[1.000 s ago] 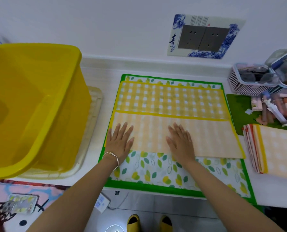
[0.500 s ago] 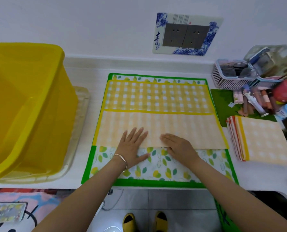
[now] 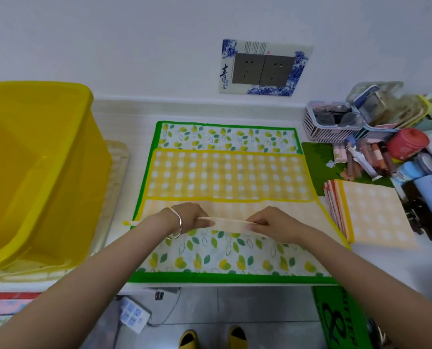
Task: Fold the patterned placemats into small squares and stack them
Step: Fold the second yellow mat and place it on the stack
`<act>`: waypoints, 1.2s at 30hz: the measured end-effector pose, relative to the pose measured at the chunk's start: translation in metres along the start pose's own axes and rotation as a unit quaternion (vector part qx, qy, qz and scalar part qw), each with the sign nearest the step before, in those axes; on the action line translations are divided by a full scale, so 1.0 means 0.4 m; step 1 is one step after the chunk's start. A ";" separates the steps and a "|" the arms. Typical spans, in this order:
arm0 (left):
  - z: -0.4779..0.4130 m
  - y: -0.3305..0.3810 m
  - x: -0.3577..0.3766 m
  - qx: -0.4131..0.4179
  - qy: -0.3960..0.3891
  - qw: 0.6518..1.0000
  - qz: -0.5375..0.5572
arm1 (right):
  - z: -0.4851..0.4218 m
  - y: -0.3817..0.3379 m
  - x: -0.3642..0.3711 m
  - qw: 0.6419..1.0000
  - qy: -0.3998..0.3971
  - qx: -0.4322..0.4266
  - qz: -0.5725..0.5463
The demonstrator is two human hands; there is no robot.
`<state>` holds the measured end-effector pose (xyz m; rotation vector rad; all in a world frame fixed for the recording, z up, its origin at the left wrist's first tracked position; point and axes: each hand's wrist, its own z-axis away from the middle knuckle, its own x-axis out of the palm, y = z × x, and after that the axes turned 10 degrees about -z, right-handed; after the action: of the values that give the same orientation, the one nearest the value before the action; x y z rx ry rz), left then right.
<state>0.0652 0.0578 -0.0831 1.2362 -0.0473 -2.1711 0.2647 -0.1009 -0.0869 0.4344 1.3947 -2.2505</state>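
Left hand (image 3: 189, 219), right hand (image 3: 273, 224) pinch near edge of yellow gingham plastic placemat (image 3: 230, 175); long axis left-right, edge apparently lifted, both hands equally near.

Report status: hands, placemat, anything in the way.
Left hand and right hand both pinch near edge of yellow checked placemat, raised off leaf-print mat. Folded stack sits right. Nothing on the placemat.
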 end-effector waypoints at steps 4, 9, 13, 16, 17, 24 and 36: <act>0.007 -0.019 -0.059 -0.018 -0.040 0.999 0.032 | 0.000 -0.041 -0.052 0.996 -0.069 0.015 -0.048; 0.021 -0.029 -0.119 -0.044 -0.058 0.996 0.044 | 0.003 -0.050 -0.102 0.983 -0.142 0.067 0.091; 0.022 -0.047 -0.136 -0.058 -0.059 0.996 0.043 | 0.010 -0.049 -0.153 0.980 -0.132 0.097 0.112; 0.005 -0.070 -0.144 -0.051 -0.016 0.995 0.087 | 0.002 -0.047 -0.180 0.989 -0.098 0.083 0.076; -0.002 -0.076 -0.148 -0.049 0.010 0.994 0.093 | -0.004 -0.049 -0.188 0.991 -0.086 0.078 0.065; -0.059 -0.072 -0.166 -0.097 0.239 0.964 -0.069 | -0.107 -0.039 -0.243 0.987 0.048 0.047 0.146; -0.176 -0.024 0.013 -0.083 0.224 0.968 -0.070 | -0.272 0.021 -0.271 0.949 0.179 0.057 0.253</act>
<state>0.1140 0.0816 -0.1295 1.6385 0.4124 -1.9107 0.3640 0.0165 -0.0880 1.1464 1.1409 -1.8855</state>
